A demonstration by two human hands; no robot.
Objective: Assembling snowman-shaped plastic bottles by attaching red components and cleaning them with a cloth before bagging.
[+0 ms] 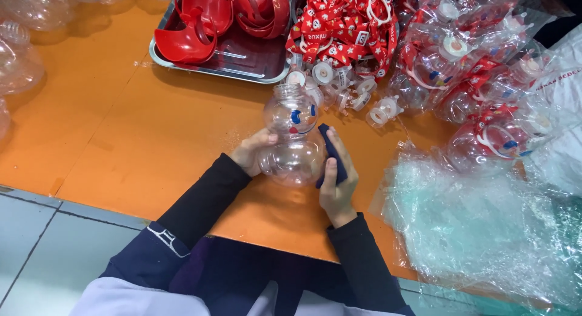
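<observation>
Clear plastic bottle (294,134) lies clamped between left hand (251,151) and cloth-holding right hand (336,181).

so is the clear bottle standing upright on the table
No, the clear bottle lies on its side on the orange table, held between the left hand and right hand.

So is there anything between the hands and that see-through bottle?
Only on one side. The left hand touches the clear bottle directly. A dark blue cloth lies between the right hand and the bottle's side.
</observation>
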